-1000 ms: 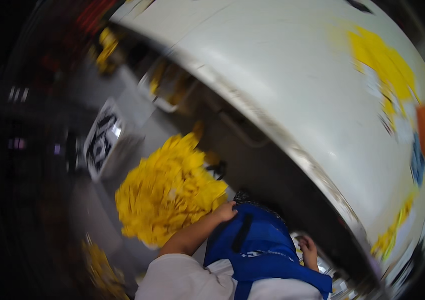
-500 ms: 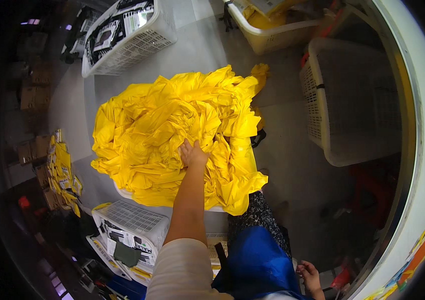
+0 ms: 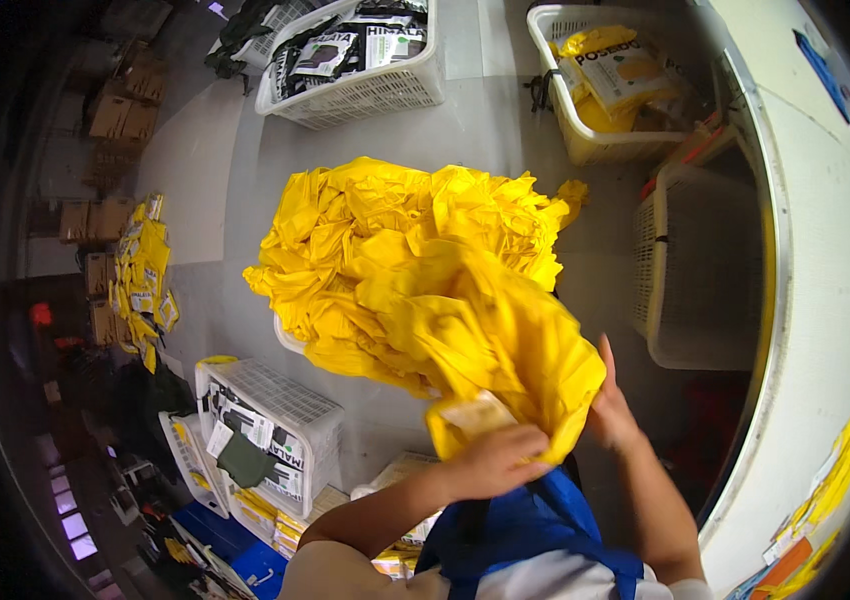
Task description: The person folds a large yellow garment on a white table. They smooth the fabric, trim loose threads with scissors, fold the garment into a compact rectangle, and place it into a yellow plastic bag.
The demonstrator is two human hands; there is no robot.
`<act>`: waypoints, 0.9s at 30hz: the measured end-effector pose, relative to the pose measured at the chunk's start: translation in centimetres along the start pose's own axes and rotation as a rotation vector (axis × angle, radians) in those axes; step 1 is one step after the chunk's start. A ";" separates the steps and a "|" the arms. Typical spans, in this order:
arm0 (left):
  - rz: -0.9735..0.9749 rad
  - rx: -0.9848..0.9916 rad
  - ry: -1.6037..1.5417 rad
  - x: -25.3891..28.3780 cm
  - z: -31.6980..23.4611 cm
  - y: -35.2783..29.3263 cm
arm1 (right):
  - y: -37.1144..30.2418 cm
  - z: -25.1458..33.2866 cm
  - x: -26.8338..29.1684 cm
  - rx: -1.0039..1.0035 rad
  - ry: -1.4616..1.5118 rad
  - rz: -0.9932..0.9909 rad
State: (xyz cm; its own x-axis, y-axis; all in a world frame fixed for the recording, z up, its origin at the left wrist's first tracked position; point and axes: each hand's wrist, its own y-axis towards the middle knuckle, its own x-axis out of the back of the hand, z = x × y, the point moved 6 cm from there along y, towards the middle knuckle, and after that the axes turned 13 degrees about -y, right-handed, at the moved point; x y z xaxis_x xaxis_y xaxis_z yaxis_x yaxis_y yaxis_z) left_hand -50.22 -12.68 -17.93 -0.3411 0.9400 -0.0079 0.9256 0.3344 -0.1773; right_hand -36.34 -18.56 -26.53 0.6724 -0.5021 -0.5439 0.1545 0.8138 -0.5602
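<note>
Yellow cloth (image 3: 505, 350) pulled up off heap of yellow cloths (image 3: 395, 240) piled over white basket (image 3: 290, 340) on floor. Left hand (image 3: 490, 462) clamped on lower edge, fingers closed. Right hand (image 3: 610, 410) pressed against cloth's right side; grip hidden, cannot tell. Empty white crate (image 3: 695, 260) just right. Crate of packets (image 3: 265, 430) lower left.

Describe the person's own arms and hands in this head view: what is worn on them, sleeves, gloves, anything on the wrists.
Both forearms are bare, entering from the lower edge. The left hand and right hand wear no gloves, and no rings or watch can be seen. A light, whitish short sleeve covers the left upper arm; a white cuff edge shows at the right arm. A blue apron lies between the arms.
</note>
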 end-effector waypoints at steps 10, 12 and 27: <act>-0.903 -0.173 -0.074 5.4 -1.3 -7.1 | -6.8 19.5 -4.1 0.445 -0.198 -0.037; -1.031 0.134 -0.411 7.5 1.2 -6.6 | -9.7 21.8 -5.3 0.508 -0.142 0.042; -0.319 -0.464 -0.938 11.6 -31.5 12.0 | -33.3 46.3 4.2 1.107 0.049 -0.530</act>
State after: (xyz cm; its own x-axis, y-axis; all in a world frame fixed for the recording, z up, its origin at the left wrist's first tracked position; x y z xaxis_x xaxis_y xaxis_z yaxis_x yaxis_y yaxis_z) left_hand -37.88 4.39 10.82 -0.3839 0.4459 -0.8086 0.6771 0.7314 0.0818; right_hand -5.11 -34.18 18.76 0.3152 -0.8372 -0.4469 0.9476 0.3032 0.1002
